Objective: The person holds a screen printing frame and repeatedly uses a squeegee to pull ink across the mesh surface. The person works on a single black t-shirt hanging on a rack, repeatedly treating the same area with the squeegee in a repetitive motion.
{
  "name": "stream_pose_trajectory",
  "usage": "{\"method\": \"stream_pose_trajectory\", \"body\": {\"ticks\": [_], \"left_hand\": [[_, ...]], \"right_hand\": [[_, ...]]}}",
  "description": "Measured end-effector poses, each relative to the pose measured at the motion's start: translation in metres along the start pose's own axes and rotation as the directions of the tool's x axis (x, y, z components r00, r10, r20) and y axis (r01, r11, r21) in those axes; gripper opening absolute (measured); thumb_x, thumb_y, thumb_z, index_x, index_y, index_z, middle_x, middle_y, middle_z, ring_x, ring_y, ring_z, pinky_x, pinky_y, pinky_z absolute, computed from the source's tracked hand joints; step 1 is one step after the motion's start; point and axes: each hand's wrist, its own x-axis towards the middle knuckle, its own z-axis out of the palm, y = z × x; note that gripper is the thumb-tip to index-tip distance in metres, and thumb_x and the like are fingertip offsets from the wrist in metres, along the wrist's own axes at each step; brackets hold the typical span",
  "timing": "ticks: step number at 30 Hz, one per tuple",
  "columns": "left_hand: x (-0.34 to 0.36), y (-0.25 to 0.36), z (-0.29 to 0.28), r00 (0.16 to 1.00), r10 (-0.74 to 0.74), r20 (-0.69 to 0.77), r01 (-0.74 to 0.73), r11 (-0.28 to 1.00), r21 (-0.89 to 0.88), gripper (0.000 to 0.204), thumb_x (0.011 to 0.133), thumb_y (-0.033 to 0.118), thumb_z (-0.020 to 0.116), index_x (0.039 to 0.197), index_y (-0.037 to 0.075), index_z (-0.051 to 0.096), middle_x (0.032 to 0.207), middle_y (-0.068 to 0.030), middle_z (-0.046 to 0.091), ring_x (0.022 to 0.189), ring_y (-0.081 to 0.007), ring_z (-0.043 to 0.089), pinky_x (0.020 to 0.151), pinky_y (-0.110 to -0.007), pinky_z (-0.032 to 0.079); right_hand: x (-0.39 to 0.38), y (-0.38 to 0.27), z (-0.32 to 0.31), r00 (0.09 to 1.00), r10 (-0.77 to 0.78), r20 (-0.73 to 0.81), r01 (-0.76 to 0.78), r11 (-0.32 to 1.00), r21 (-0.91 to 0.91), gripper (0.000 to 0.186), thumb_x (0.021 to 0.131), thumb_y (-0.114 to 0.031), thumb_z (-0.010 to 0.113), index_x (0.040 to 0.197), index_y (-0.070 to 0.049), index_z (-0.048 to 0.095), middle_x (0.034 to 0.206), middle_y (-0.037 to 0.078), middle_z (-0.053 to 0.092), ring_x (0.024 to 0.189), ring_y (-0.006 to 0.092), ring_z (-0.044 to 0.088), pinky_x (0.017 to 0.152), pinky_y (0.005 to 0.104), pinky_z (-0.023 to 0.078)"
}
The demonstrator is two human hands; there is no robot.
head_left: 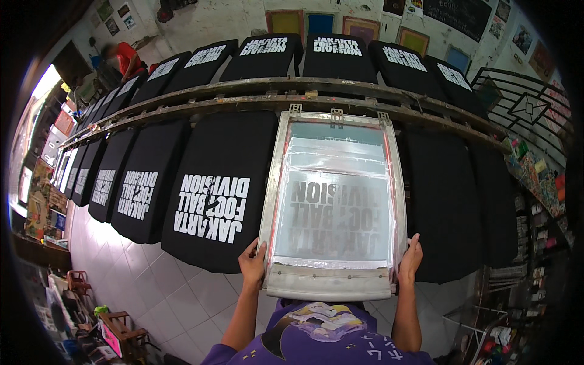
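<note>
A silk-screen printing frame (335,281) with a pale metal rim lies in front of me over a black shirt board. White ink smears its mesh (337,152), and block lettering shows through the lower half. My left hand (251,264) grips the frame's left side near its front corner. On the opposite side my right hand (410,260) holds the edge, its fingers pointing up along the rim. Just left of the frame, a black shirt (228,146) carries white block print. What lies beneath the frame is mostly hidden.
More printed black shirts (146,164) line the boards to the left. Plain black shirts (444,194) lie at right. Behind the wooden rail (243,109) stands another printed row. A person in red (126,59) is at the far left. Wooden stools (121,331) stand on the tiles below.
</note>
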Motion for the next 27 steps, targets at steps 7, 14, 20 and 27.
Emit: {"method": "stream_pose_trajectory", "body": {"ticks": [7,14,20,27], "left_hand": [[-0.008,0.006,0.014,0.993,-0.100,0.057,0.103,0.993,-0.050,0.046,0.092,0.013,0.076,0.129,-0.011,0.062,0.109,-0.0134,0.074,0.091,-0.0108,0.065,0.083,-0.025,0.053],[0.005,-0.012,0.012,0.998,-0.008,0.067,0.001,0.995,0.097,0.048,0.093,0.017,0.075,0.130,-0.010,0.062,0.116,-0.0121,0.072,0.101,-0.0119,0.063,0.093,-0.026,0.049],[0.006,-0.029,0.017,0.999,0.035,0.023,-0.039,0.975,0.219,0.047,0.095,0.018,0.073,0.132,-0.009,0.061,0.118,-0.0153,0.072,0.101,-0.0147,0.065,0.094,-0.026,0.049],[0.006,-0.025,0.022,0.999,0.044,0.022,-0.048,0.975,0.215,0.043,0.096,0.021,0.072,0.129,-0.006,0.065,0.117,-0.0150,0.071,0.106,-0.0149,0.065,0.093,-0.028,0.050]], "right_hand": [[0.021,0.033,-0.007,1.000,0.000,0.014,0.001,1.000,-0.015,0.067,0.108,-0.049,0.040,0.112,0.012,0.068,0.109,0.022,0.071,0.102,0.0312,0.065,0.095,0.0387,0.046],[0.005,0.012,-0.004,0.998,-0.041,0.051,0.042,0.999,-0.029,0.059,0.109,-0.044,0.042,0.108,0.009,0.068,0.096,0.017,0.069,0.091,0.0231,0.061,0.087,0.0366,0.046],[0.014,0.042,0.008,0.995,-0.063,0.075,0.068,0.996,-0.061,0.049,0.108,-0.037,0.046,0.109,0.008,0.067,0.091,0.017,0.068,0.088,0.0221,0.061,0.085,0.0356,0.047],[0.005,0.044,0.004,0.891,-0.447,0.083,0.447,0.895,0.019,0.042,0.096,-0.026,0.068,0.123,0.004,0.058,0.117,0.020,0.063,0.108,0.0316,0.061,0.095,0.0410,0.050]]}}
